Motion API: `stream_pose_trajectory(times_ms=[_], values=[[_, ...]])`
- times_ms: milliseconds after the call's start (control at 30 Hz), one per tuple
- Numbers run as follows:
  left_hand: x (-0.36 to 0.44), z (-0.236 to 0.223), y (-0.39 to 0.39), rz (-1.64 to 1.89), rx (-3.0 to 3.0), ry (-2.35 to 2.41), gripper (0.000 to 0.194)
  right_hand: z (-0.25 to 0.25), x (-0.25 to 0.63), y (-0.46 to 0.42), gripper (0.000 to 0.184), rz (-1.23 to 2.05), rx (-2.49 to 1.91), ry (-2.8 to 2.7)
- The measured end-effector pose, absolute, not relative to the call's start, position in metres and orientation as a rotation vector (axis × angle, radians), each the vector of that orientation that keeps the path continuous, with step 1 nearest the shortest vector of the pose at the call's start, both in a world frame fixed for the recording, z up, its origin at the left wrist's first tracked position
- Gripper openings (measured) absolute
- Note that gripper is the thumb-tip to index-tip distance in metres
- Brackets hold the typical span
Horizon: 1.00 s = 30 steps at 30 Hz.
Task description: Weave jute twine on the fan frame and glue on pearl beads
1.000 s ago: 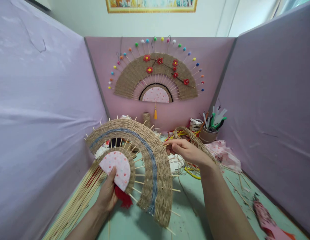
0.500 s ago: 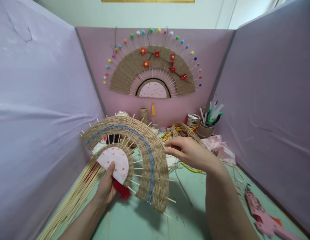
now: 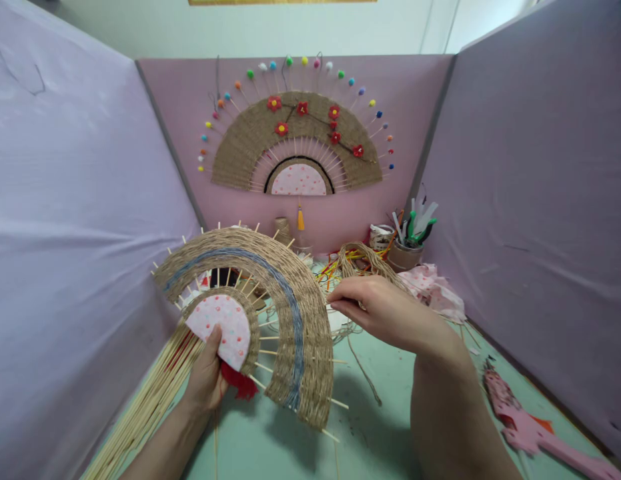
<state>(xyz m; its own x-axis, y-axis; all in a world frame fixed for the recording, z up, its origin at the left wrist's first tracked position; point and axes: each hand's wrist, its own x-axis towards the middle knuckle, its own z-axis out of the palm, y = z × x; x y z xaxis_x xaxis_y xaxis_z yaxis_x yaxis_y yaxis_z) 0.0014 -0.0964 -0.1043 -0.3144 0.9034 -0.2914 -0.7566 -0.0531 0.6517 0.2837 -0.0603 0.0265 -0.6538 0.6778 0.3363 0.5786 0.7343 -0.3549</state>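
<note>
My left hand [image 3: 209, 373] grips a woven twine fan [image 3: 315, 347] by its half-round base, thumb on the white, pink-spotted patch [image 3: 225, 325] and fingers behind. A blue band [image 3: 294, 320] runs through the tan weave, and thin wooden sticks poke out past the outer edge. Red tassel threads [image 3: 240, 382] hang under the base. At the fan's right outer edge my right hand [image 3: 375, 308] is closed in a pinch, thumb and forefinger together. What lies between those fingertips is too small to make out.
A finished fan with red flowers [image 3: 295, 150] hangs on the pink back panel. Behind my right hand lie twine hanks [image 3: 360, 257] and a tool pot [image 3: 405, 255]. A pink glue gun [image 3: 530, 427] lies at right, long wooden sticks [image 3: 145, 403] at left.
My right hand's fingers, earlier apart beside the fan's edge, have come together in a pinch there. The fan has shifted slightly left in view, along with the whole scene.
</note>
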Motion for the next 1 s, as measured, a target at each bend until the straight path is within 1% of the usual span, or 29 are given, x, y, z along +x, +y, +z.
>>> stream_pose_trajectory(times_ms=[333,467,567,767,1000], values=[[0.012,-0.047,-0.074,1.738,0.345,0.827,0.041,0.034,0.302,-0.064,0.013,0.268,-0.886,-2.103],[0.024,-0.025,-0.054,1.783,0.442,0.785,0.037,0.031,0.308,-0.053,0.017,0.407,-0.830,-1.903],[0.038,-0.014,-0.040,1.769,0.461,0.774,0.039,0.026,0.310,-0.039,0.018,0.546,-0.798,-1.758],[0.052,-0.007,-0.023,1.728,0.396,0.669,0.043,0.018,0.306,-0.022,0.022,0.575,-0.786,-1.697],[0.035,-0.017,-0.013,1.746,0.381,0.696,0.040,0.008,0.297,-0.012,0.023,0.641,-0.835,-1.694]])
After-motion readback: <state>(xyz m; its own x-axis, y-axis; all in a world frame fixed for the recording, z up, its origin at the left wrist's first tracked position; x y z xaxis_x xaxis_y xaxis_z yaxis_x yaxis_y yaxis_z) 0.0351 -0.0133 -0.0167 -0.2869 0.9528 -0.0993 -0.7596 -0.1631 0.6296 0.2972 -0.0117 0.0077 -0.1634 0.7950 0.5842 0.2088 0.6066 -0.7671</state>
